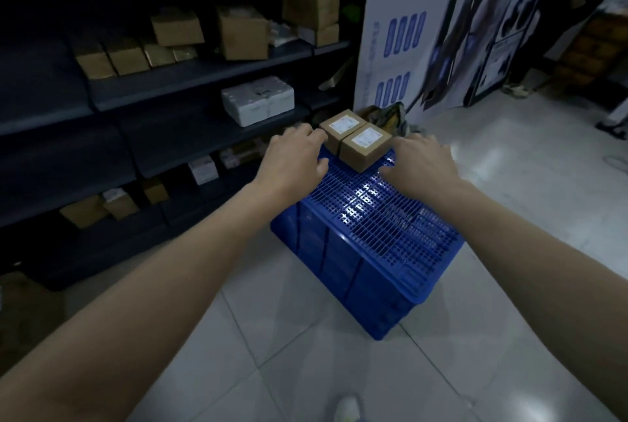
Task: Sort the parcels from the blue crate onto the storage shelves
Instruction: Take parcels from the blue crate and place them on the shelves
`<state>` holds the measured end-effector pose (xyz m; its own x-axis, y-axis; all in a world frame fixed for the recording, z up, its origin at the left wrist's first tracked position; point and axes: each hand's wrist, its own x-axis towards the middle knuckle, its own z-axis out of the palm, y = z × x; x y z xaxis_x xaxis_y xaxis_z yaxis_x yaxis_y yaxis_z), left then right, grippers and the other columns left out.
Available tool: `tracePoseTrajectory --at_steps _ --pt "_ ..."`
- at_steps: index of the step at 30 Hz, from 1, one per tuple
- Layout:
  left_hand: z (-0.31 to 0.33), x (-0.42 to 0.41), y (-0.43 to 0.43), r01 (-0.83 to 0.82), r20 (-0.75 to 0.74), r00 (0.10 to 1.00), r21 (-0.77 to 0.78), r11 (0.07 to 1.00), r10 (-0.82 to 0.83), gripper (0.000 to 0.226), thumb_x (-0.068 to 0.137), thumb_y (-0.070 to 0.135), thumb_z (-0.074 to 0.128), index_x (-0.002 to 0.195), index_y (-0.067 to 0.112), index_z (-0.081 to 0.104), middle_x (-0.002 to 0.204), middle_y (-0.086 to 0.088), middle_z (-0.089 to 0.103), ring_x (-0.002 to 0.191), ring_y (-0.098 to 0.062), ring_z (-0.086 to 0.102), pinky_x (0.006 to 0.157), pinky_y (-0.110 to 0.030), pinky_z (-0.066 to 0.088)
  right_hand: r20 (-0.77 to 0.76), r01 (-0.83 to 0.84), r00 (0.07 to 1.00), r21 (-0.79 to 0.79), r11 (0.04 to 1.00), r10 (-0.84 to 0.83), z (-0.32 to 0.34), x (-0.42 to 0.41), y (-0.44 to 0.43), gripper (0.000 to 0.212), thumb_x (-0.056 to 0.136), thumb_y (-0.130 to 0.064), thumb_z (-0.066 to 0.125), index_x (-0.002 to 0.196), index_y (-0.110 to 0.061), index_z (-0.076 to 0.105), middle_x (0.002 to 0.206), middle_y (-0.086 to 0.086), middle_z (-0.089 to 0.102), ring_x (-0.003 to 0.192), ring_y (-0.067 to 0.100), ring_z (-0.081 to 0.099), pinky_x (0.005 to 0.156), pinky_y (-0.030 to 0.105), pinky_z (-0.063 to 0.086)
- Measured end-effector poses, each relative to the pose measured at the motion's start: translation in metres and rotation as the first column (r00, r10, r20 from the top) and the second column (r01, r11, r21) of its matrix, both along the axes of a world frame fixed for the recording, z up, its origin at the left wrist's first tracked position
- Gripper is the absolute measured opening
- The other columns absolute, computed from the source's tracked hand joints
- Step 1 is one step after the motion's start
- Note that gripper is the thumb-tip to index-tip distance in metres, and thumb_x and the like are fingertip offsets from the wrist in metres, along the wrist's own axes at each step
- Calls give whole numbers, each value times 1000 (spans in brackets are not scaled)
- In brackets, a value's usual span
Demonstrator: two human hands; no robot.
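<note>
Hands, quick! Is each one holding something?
Left hand: open, holding nothing.
Right hand: open, holding nothing.

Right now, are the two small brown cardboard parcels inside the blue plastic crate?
No, the farther brown cardboard parcel and nearer parcel sit atop the blue plastic crate, on its gridded upper face.

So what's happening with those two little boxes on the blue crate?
A person is reaching out with both hands for two small labelled cardboard parcels that sit side by side on the gridded top of the blue crate. The left hand is right at the left parcel. The right hand hovers open beside the right parcel. Neither parcel is gripped yet. The dark storage shelves on the left hold other boxes.
</note>
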<state>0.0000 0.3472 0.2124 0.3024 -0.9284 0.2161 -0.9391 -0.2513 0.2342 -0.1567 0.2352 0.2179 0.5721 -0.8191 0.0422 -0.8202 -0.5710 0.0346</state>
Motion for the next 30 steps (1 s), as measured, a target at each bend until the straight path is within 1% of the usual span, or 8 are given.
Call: tracePoseTrajectory --at_steps 7,12,17,20,23,25,28,30 --pt "-30 36 -118 17 -121 993 106 994 -4 41 94 30 51 132 15 49 126 -6 51 115 -25 48 98 -41 40 46 26 998 78 997 -29 -28 20 -123 40 91 -39 55 120 -11 56 119 16 57 110 34 52 88 43 45" --pt "-63 84 -204 34 -182 983 132 991 -10 38 92 29 55 127 14 52 120 -8 53 111 -25 51 97 -41 42 28 96 994 151 984 -101 -60 49 -196 46 91 -44 55 124 -12 53 120 14 56 110 34 52 92 45 47" --pt "-98 138 -317 85 -232 972 172 981 -44 40 91 27 55 129 12 52 122 -9 51 110 -27 51 94 -41 44 40 176 981 206 963 -188 -91 90 -288 39 92 -44 54 113 -11 54 115 14 56 106 34 52 81 41 45" --pt "-123 177 -385 110 -242 969 236 965 -51 44 90 28 56 131 13 51 125 -11 48 111 -28 50 96 -43 44 50 234 965 278 932 -258 -117 129 -345 46 91 -48 54 119 -13 55 115 13 57 103 33 53 82 40 49" --pt "-151 217 -444 129 -250 967 293 947 -54 47 89 29 58 132 11 49 129 -12 46 113 -29 50 96 -43 45 56 299 937 385 873 -346 -154 165 -396 47 89 -50 55 118 -13 53 115 13 58 99 32 56 81 42 51" --pt "-173 241 -480 129 -272 962 331 935 -36 50 89 28 60 133 9 47 132 -13 44 116 -29 48 98 -42 44 82 335 902 487 806 -424 -181 181 -424 48 90 -47 56 122 -11 50 119 13 57 100 32 56 79 40 51" --pt "-211 269 -525 110 -344 939 367 924 25 54 88 26 63 135 8 44 138 -12 40 120 -27 46 94 -33 42 145 351 790 690 633 -596 -220 198 -459 67 93 -40 59 143 -3 34 135 14 49 116 30 52 83 34 44" --pt "-238 284 -551 100 -408 910 391 915 75 56 87 25 64 136 8 43 140 -13 38 120 -27 46 86 -29 39 158 341 710 775 532 -686 -247 203 -480 73 94 -38 60 148 -2 25 143 13 43 124 30 47 85 33 41"
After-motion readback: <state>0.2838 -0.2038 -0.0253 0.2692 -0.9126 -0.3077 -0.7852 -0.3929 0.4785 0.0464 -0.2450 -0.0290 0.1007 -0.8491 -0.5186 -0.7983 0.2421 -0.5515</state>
